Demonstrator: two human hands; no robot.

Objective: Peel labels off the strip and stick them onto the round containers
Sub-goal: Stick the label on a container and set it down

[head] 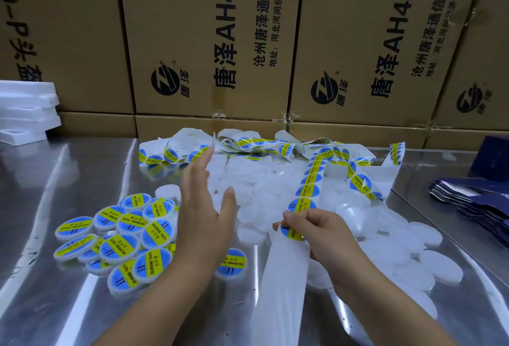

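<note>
Head view: Printed cardboard cartons (209, 42) fill the upper frame behind a reflective steel table (68, 169). White foam slabs (24, 111) sit upper left; flat dark-blue sleeves (479, 202) lie at the right edge. Plain white round containers (275, 194) are heaped at centre. Labelled containers (124, 235), with glossy blue-and-yellow oval labels, cluster lower left. The white label strip (308, 188) loops from upper centre down to the right hand (314, 230), whose fingertips pinch one label (290, 232) on the strip. The left hand (203, 207) hovers over the heap, fingers extended and apart.
</note>
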